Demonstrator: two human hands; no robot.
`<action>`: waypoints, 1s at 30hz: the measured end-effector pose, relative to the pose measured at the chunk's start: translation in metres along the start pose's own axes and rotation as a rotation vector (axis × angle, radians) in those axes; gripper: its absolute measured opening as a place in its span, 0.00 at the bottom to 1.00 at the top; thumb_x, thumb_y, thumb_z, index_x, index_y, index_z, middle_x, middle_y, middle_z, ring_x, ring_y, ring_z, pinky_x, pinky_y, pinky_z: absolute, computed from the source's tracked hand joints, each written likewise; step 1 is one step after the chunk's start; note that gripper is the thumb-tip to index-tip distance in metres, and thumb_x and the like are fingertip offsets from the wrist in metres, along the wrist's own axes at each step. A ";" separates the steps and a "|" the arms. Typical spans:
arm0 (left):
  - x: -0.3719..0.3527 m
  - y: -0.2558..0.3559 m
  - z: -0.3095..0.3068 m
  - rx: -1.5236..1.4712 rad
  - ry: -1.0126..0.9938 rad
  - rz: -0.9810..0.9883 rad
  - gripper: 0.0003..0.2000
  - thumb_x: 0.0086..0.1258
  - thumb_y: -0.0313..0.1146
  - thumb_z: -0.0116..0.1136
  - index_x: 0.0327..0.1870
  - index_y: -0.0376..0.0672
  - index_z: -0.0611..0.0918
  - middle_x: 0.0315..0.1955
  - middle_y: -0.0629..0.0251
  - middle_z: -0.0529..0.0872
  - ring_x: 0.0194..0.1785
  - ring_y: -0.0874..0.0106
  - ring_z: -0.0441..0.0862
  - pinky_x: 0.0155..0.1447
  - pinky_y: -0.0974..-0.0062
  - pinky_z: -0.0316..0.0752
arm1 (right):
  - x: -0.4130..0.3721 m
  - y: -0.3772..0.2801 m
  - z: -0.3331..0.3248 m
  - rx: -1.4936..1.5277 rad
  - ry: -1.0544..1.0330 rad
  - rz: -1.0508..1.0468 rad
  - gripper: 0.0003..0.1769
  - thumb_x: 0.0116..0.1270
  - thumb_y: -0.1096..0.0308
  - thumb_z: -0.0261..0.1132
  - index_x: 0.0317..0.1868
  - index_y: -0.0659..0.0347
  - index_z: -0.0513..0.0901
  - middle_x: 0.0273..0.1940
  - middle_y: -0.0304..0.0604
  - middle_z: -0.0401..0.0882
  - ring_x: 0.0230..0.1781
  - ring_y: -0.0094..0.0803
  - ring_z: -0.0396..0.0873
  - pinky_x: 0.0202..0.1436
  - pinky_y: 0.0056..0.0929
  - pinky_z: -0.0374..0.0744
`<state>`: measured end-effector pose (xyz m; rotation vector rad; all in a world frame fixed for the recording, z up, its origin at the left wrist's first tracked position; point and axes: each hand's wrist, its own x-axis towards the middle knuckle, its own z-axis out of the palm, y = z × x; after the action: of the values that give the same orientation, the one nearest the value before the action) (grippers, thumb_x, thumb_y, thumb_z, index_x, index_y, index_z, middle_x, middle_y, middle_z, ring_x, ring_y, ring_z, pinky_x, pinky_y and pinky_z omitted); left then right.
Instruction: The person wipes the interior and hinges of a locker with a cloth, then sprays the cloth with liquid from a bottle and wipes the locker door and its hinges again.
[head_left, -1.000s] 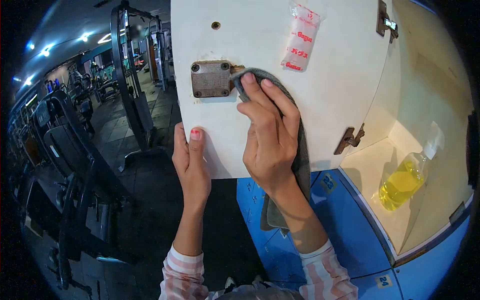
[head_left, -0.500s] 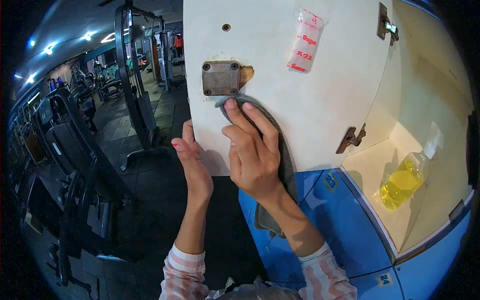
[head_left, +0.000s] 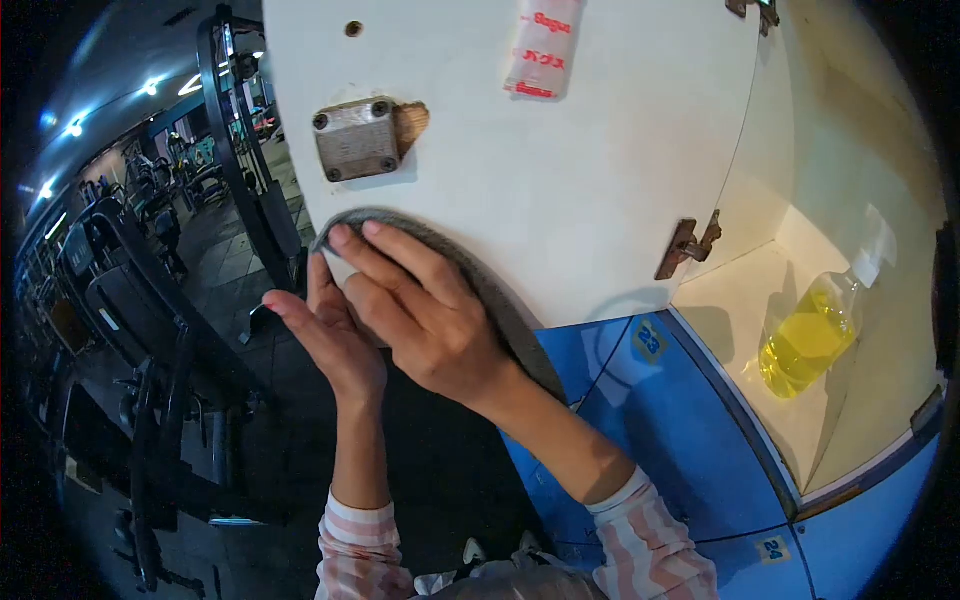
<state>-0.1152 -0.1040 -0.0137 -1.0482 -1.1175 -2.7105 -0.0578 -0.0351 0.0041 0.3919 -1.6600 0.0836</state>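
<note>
Locker shelf (head_left: 735, 335): pale, bare board, lit from the right. One spray bottle (head_left: 812, 342) of yellow liquid rests on it, tilted, set back from the shelf's front edge, towards the right-hand wall.

The person wears long sleeves (head_left: 650, 540) striped in pink and white.

The single camera sits on the person's head, facing forward and somewhat down through a wide fisheye lens. It is very near the open white locker door (head_left: 580, 180), which fills the upper middle, with the left hand (head_left: 335, 345) and right hand (head_left: 430, 320) close below. The locker compartment (head_left: 730, 335) lies right, the gym machines (head_left: 150, 270) far left.
</note>
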 end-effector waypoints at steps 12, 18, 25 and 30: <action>0.001 0.002 -0.004 0.099 0.005 0.011 0.46 0.59 0.70 0.17 0.57 0.30 0.65 0.50 0.56 0.74 0.53 0.71 0.69 0.58 0.78 0.60 | -0.051 -0.008 0.001 0.122 -0.014 0.038 0.02 0.53 0.74 0.62 0.25 0.63 0.77 0.45 0.42 0.79 0.52 0.31 0.71 0.54 0.24 0.73; 0.000 0.000 0.000 0.176 0.059 0.077 0.39 0.64 0.64 0.22 0.55 0.31 0.67 0.48 0.57 0.75 0.51 0.72 0.70 0.57 0.79 0.59 | -0.078 -0.011 -0.003 0.223 -0.012 0.106 0.03 0.49 0.76 0.64 0.26 0.62 0.77 0.41 0.42 0.80 0.48 0.32 0.73 0.48 0.26 0.75; -0.007 0.001 0.003 0.349 0.041 0.155 0.20 0.70 0.42 0.41 0.51 0.32 0.69 0.42 0.63 0.75 0.47 0.77 0.68 0.54 0.82 0.58 | -0.107 -0.025 -0.042 0.434 0.075 0.553 0.08 0.51 0.87 0.56 0.25 0.64 0.74 0.31 0.47 0.80 0.41 0.37 0.76 0.44 0.28 0.75; -0.006 0.000 0.002 0.394 0.088 0.163 0.21 0.70 0.43 0.41 0.52 0.33 0.69 0.42 0.63 0.75 0.48 0.77 0.68 0.55 0.81 0.57 | -0.096 -0.007 -0.086 0.346 0.371 0.585 0.09 0.50 0.88 0.54 0.26 0.62 0.71 0.27 0.49 0.76 0.38 0.37 0.74 0.47 0.33 0.73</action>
<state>-0.1092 -0.1035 -0.0163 -0.9035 -1.4035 -2.2590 0.0335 0.0019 -0.0797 0.1237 -1.3424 0.8380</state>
